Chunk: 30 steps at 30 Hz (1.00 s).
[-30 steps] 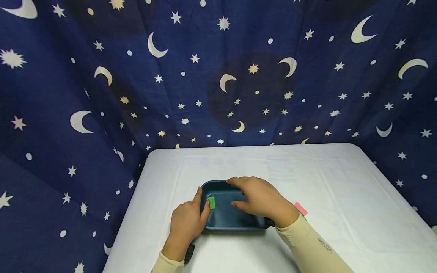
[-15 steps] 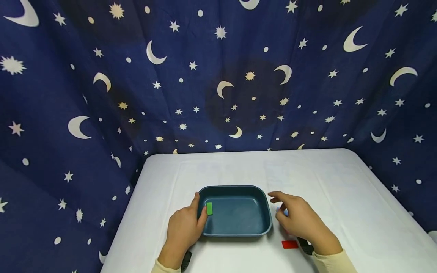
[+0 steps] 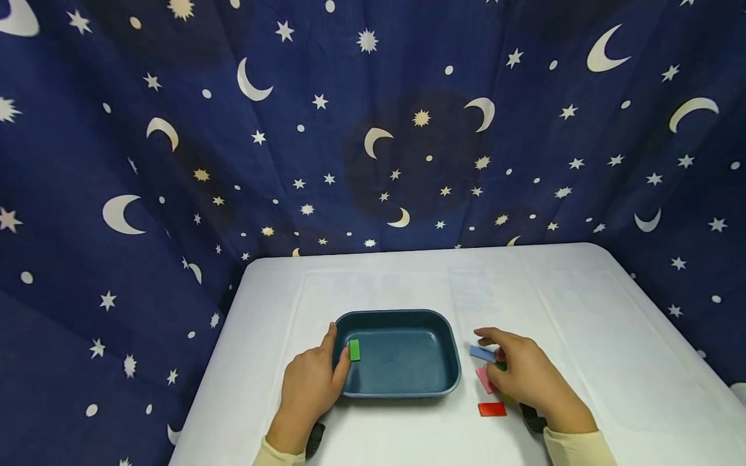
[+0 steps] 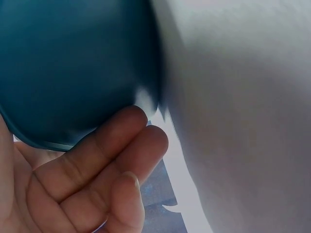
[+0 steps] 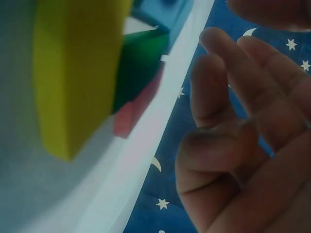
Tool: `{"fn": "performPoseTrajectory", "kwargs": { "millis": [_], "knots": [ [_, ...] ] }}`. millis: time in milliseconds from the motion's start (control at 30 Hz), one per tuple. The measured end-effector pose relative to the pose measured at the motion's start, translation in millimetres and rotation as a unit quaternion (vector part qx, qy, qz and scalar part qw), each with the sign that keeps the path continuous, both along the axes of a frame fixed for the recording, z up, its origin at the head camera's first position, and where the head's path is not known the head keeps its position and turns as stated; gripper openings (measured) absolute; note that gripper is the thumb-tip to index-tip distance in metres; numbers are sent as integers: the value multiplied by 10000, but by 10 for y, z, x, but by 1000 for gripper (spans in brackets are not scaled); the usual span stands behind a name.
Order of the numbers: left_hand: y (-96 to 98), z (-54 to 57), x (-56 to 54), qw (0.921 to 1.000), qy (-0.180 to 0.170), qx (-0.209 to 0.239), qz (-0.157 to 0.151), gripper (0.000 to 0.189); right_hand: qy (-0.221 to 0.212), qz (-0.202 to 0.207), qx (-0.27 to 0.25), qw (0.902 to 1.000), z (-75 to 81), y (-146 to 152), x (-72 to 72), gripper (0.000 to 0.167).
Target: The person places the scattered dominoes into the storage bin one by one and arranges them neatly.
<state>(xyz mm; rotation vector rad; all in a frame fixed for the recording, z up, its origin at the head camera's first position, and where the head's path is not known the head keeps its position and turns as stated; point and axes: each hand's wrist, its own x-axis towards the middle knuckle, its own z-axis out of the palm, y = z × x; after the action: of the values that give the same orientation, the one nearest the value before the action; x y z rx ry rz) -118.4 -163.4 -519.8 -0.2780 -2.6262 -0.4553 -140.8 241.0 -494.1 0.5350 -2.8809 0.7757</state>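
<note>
My left hand holds the dark teal tray by its left end, thumb over the rim and index finger along the outside. Next to the thumb tip, inside the tray, is a small green block. In the left wrist view, the other fingers lie against the tray's outer wall. Bent fingers of my right hand hover over loose blocks: blue, pink, green and yellow, the last two mostly hidden. The right wrist view shows the yellow block apart from the fingers.
A red block lies in front of the pink one, right of the tray. White cloth covers the table. A dark blue curtain with moons and stars hangs behind and at both sides.
My right hand has moved from above the tray out to the right, over the loose blocks, uncovering the tray and the red, blue and pink blocks. The left hand stays on the tray.
</note>
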Motion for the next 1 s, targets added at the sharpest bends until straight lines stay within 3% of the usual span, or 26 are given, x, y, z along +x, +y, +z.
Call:
{"fn": "performPoseTrajectory", "kwargs": {
  "millis": [300,600,1000],
  "knots": [
    [-41,59,-32,10000,29,32,43,59,2,28,24,10000,6,16,-91,62],
    [-17,46,-30,10000,19,22,31,60,-467,-88,122,9988,-23,55,-58,59],
    [-10,13,-12,10000,2,-50,26,60,-619,365,69,9974,-111,101,15,64]
  ]
}}
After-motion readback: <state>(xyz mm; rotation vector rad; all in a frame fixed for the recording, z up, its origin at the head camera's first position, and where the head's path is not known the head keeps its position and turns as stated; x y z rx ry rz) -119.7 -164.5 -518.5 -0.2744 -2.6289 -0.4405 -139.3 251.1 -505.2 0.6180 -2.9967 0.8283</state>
